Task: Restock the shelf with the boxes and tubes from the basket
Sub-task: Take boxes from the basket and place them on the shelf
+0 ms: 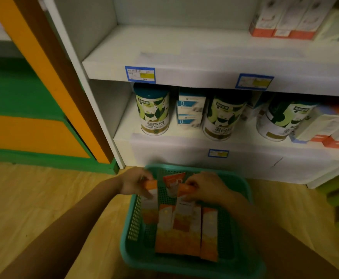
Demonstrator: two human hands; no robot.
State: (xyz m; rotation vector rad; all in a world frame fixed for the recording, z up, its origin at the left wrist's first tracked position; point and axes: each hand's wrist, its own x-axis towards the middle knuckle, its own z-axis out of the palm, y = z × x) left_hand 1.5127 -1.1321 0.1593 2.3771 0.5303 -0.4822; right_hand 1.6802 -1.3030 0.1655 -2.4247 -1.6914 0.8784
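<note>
A teal plastic basket [128, 234] sits on the wooden floor in front of a white shelf unit [184, 75]. Several orange-and-white boxes [209, 234] lie flat in the basket. My left hand [134, 183] is shut on the top end of one orange-and-white box [150, 206] at the basket's left side. My right hand [206, 188] grips the orange end of another box [182, 214], lifted above the flat ones. An orange-and-white tube [172, 184] stands between my hands at the basket's far end.
The upper shelf board holds orange-and-white cartons [281, 19] at the right only. The lower board carries protein powder cans [154, 111], blue-white boxes [190, 107] and more cartons [329, 127]. An orange and green cabinet [34, 117] stands to the left.
</note>
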